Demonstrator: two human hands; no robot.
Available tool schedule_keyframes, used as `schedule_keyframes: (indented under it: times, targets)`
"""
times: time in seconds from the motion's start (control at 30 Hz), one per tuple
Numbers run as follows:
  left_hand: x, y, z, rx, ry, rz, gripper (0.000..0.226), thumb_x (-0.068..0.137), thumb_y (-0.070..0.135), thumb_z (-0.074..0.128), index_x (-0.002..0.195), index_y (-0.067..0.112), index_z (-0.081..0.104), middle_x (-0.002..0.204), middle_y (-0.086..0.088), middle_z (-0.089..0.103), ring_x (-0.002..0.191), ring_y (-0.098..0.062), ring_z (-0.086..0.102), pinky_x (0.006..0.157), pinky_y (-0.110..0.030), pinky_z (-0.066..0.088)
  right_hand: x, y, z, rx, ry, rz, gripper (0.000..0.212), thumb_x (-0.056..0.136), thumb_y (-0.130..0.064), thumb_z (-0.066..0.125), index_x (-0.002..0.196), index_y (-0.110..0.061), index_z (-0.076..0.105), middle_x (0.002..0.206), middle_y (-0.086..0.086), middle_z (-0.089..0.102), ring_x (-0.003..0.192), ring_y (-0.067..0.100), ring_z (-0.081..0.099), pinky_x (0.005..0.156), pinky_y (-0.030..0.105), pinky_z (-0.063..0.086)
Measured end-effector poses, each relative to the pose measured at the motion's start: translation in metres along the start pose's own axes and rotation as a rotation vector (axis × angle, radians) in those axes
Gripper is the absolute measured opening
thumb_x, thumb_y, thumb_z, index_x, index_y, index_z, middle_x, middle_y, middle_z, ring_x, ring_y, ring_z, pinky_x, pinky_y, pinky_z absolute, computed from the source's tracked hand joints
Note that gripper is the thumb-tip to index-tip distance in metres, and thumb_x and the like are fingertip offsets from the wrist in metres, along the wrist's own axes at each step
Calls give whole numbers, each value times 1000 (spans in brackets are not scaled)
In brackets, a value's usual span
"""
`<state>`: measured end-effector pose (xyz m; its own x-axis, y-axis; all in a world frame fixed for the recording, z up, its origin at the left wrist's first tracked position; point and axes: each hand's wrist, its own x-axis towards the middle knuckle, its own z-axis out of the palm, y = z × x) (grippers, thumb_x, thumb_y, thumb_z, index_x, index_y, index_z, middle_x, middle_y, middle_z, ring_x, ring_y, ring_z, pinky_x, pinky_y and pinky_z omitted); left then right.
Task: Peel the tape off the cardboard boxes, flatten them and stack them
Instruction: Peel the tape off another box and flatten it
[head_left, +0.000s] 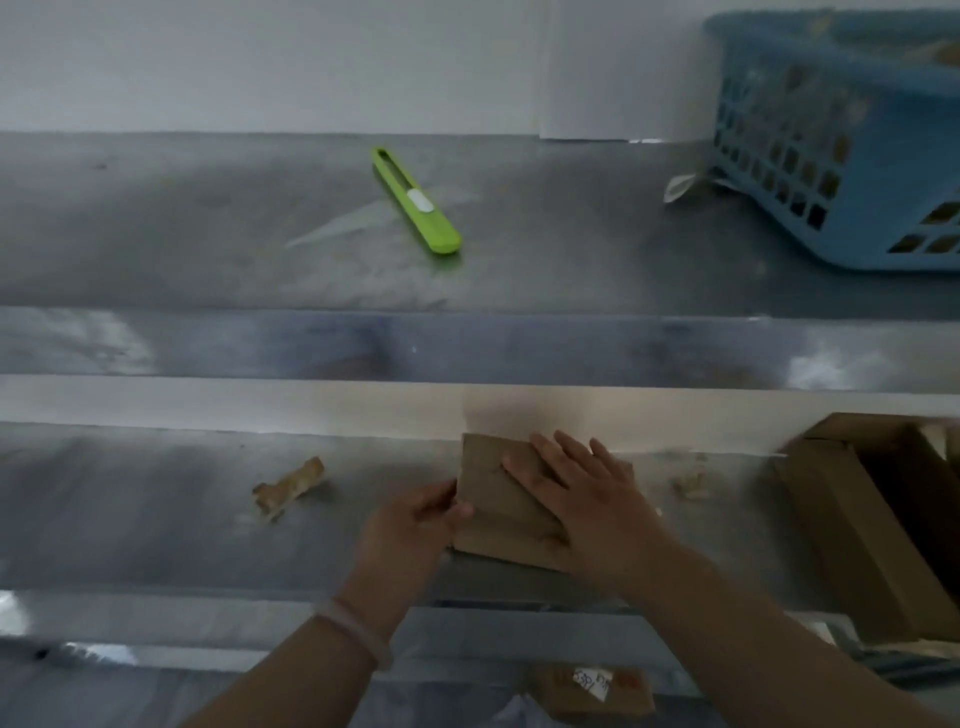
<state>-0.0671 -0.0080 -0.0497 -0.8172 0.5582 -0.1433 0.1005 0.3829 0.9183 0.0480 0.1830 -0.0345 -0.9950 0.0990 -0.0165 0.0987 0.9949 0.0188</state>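
A small flattened cardboard box (493, 499) lies on the lower metal shelf (156, 519) near the middle. My right hand (582, 499) lies flat on top of it with straight fingers, pressing it down. My left hand (415, 525) grips the box's left edge, thumb on top. A crumpled strip of brown tape (291, 488) lies to the left on the same shelf. A larger open cardboard box (857, 519) stands at the right edge.
On the upper metal surface (208, 234) lies a green utility knife (415, 200) beside a clear tape strip (337, 226). A blue plastic basket (841, 135) holding cardboard sits at the back right. Another labelled box (592, 691) shows below the shelf.
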Motion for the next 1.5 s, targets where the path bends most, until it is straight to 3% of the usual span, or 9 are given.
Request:
schedule_keyframes:
  times: [0.13, 0.2, 0.27, 0.37, 0.6, 0.8, 1.0, 1.13, 1.5]
  targets:
    - [5, -20, -4, -18, 30, -134, 22, 55, 63, 67, 70, 48, 72, 72, 12, 73, 77, -10, 70, 82, -45, 55, 12, -9, 8, -17, 10, 25, 71, 85, -65, 33, 147, -32, 30, 149, 10, 42, 133, 37, 44, 107, 59, 35]
    - [5, -19, -3, -3, 65, -144, 9, 64, 50, 77, 63, 53, 68, 68, 16, 71, 74, -6, 69, 80, -42, 56, 15, -7, 8, -34, 23, 22, 67, 89, -65, 29, 147, -31, 32, 149, 8, 43, 134, 34, 44, 107, 58, 36]
    - [4, -16, -3, 11, 98, -121, 32, 74, 31, 79, 60, 57, 66, 66, 22, 69, 70, -1, 67, 77, -35, 56, 15, -7, 9, -67, 31, 5, 66, 88, -63, 31, 146, -30, 35, 148, 6, 44, 133, 32, 46, 107, 54, 37]
    - [6, -20, -3, 12, 134, -119, 33, 74, 23, 80, 55, 47, 68, 64, 21, 69, 66, 2, 65, 71, -28, 55, 14, -9, 9, -63, 27, 4, 68, 85, -61, 33, 144, -29, 40, 147, 3, 45, 129, 29, 49, 108, 49, 36]
    - [8, -17, -10, 116, 112, -79, 19, 77, 28, 76, 60, 29, 66, 67, 2, 71, 70, -15, 66, 66, -32, 52, 12, -24, 14, -29, 70, 88, 65, 85, -50, 34, 143, -23, 42, 146, 5, 47, 133, 30, 45, 111, 48, 28]
    - [7, -11, -2, -318, -53, -297, 20, 89, 9, 61, 69, 9, 61, 67, -9, 60, 68, -19, 57, 70, -30, 53, 15, -20, 16, -48, 80, 80, 66, 85, -53, 37, 144, -23, 39, 147, 6, 45, 135, 30, 44, 111, 48, 28]
    - [12, -10, -6, -180, -104, -242, 23, 92, 6, 55, 69, 9, 56, 65, -6, 59, 64, -16, 57, 61, -21, 54, 14, -19, 17, -62, 94, 81, 67, 84, -53, 36, 144, -23, 39, 147, 6, 45, 134, 30, 44, 111, 48, 29]
    - [15, -3, -26, -151, -195, -179, 24, 95, 9, 51, 72, 12, 55, 67, 0, 63, 70, -14, 61, 75, -30, 56, 14, -20, 18, -73, 101, 76, 67, 84, -53, 36, 144, -24, 38, 148, 5, 44, 135, 29, 43, 111, 48, 30]
    - [47, 8, -19, -71, 61, -45, 22, 96, 6, 45, 77, 16, 48, 88, -11, 65, 82, -25, 67, 74, -49, 57, 13, -19, 16, -57, 111, 61, 68, 83, -54, 40, 144, -25, 44, 148, 3, 44, 135, 27, 43, 112, 47, 28]
